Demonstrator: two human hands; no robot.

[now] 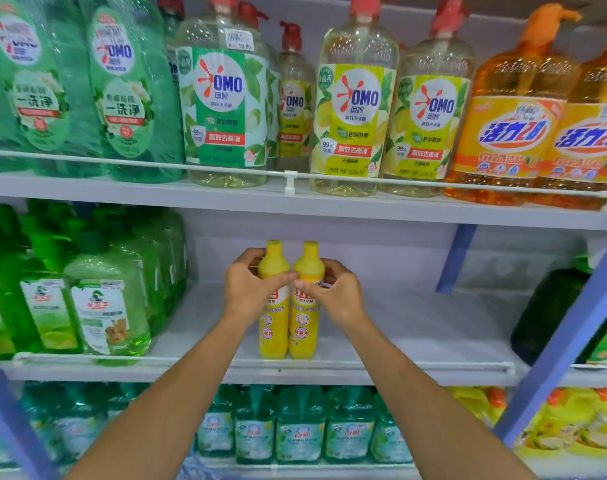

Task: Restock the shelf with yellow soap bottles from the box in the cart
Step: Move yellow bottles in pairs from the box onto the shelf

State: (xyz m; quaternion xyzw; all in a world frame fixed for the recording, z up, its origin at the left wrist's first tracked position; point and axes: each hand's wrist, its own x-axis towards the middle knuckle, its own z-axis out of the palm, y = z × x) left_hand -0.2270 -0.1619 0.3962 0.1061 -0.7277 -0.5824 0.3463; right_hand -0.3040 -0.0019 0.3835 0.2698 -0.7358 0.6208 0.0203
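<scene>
Two slim yellow soap bottles stand upright side by side on the middle shelf [416, 327], near its front rail. My left hand [250, 289] grips the shoulder of the left yellow bottle [274, 334]. My right hand [333, 292] grips the shoulder of the right yellow bottle [303, 334]. The bottles touch each other, and my thumbs meet between them. The box and the cart are out of view.
Green soap bottles [104, 306] fill the middle shelf's left side, and a dark green bottle [551, 313] stands at its right. Large pump bottles [354, 109] line the shelf above. Teal bottles [298, 427] sit on the shelf below. A blue upright [572, 327] frames the right.
</scene>
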